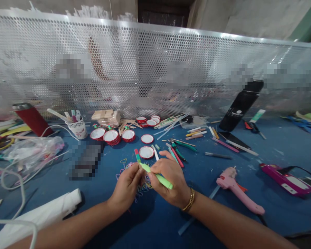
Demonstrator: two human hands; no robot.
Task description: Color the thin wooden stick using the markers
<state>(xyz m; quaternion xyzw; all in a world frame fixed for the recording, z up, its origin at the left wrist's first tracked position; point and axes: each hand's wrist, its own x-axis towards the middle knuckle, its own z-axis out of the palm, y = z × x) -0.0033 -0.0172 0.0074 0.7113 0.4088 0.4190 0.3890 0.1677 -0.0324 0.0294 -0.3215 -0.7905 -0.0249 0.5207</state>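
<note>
Red flask (32,119) sits far left of the nearest red-rimmed lid (146,152), up toward the perforated screen (155,65). Clear plastic bag (38,148) also well left of that lid, white roll (49,212) left and on the near side of it; cloth or paper, can't tell. White cup (79,131) with pens in it, left and slightly beyond the lid. Dark slab (86,160) left of the lid, blurred out. Lid stacks (112,137) left and just beyond it, wooden stick bundle (106,117) behind those.

Left hand (128,185) is just on the near side of the lid, thumb and fingers pinching a craft stick (137,154). Stick points up just left of the lid, red at the end, green below; lower end hidden in the grip. Pile of coloured bands (122,173) under the hands, near side of lid.

Right hand (171,176), near and right of lid: thumb and index pinch a light green marker (164,181), another finger lifted off it. Marker tip is at the stick; contact can't be confirmed.

Green-handled pliers (180,153) right of lid. Black bottle (239,107) far right and beyond it. Pink glue gun (239,192) right, near side; magenta device (287,180) further right.
</note>
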